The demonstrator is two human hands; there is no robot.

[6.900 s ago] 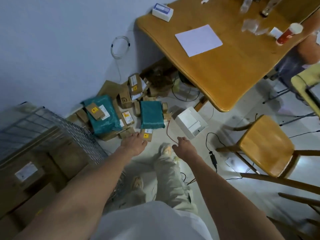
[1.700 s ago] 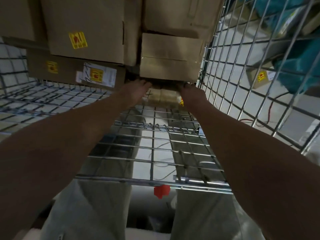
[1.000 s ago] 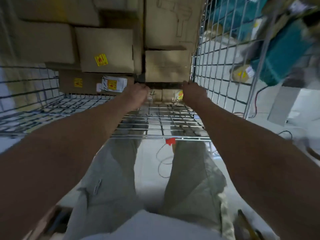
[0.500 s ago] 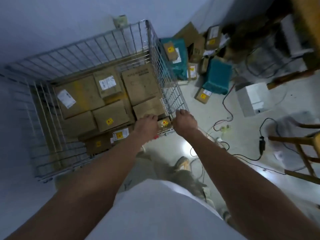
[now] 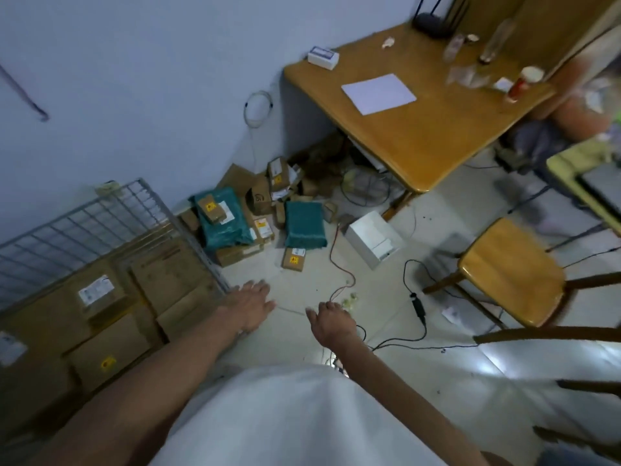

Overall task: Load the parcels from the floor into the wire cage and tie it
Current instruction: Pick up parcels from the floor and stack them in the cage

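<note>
The wire cage [image 5: 100,213] stands at the left against the wall, with several brown cardboard boxes [image 5: 168,280] packed inside. On the floor beyond its right corner lies a heap of parcels: two teal bags [image 5: 304,223], small brown boxes with yellow stickers, one small box [image 5: 294,258] nearest me. My left hand [image 5: 250,302] hovers open, palm down, just right of the cage corner. My right hand [image 5: 331,319] is also empty with fingers loosely spread, over bare floor.
A white box [image 5: 373,238] and red and black cables [image 5: 342,274] lie on the floor right of the parcels. A wooden table [image 5: 420,129] stands at the back right, a wooden chair [image 5: 510,270] at the right. Another person sits at the far right.
Both hands have left the small parcel at the cage's front corner and come out empty. My view has swung right from the cage toward the floor pile.
</note>
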